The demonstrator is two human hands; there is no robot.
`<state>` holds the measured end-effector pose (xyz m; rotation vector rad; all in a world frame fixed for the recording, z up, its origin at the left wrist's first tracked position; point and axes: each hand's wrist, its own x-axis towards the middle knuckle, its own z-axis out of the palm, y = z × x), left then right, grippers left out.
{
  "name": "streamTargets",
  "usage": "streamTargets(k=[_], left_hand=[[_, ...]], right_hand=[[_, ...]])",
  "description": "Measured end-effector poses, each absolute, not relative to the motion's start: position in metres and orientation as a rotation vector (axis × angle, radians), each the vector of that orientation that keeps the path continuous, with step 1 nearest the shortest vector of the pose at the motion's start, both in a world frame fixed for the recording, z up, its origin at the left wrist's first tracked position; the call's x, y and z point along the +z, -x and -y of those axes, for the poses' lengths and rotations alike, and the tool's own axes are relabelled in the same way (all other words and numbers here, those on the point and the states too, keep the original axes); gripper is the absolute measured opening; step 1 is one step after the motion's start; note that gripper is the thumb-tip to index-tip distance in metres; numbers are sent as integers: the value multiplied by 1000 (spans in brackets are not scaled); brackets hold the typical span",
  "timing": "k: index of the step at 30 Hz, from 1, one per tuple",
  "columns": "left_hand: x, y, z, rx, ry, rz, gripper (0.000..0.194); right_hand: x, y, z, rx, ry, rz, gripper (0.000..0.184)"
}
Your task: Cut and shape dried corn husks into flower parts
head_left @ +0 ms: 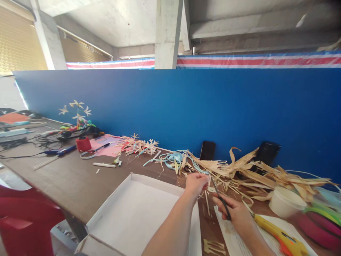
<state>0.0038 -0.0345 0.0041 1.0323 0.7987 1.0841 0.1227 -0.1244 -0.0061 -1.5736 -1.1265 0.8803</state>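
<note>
Head: brown table (71, 185), partition (160, 103); left grip (195, 185) tight on scrap (209, 180), right grip (236, 212) round scissors (223, 203)

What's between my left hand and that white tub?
The head view shows the right hand holding a dark scissors-like tool, then dried strips, between your left hand and the tub.

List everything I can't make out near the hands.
Head view:
Pale piece in the left hand: too small, partly covered by that hand.
Dark tool in the right hand: grip partly hidden by that hand.
White box: near end cut off by bottom edge.
Pink round object: blurred, cut off by right edge.
</note>
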Motion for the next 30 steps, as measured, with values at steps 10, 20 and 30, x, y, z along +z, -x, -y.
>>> streamTargets(k=[10, 20, 30], left_hand=[[5, -5, 36, 1080, -1009, -800, 19], [5, -5, 36, 1100, -1024, -813, 18], [7, -4, 37, 1101, -1037, -822, 14]], right_hand=[[-5, -120, 126, 862, 1599, 1150, 45], [-2, -117, 126, 908, 1566, 1124, 48], [-10, -123, 124, 855, 1608, 1176, 47]])
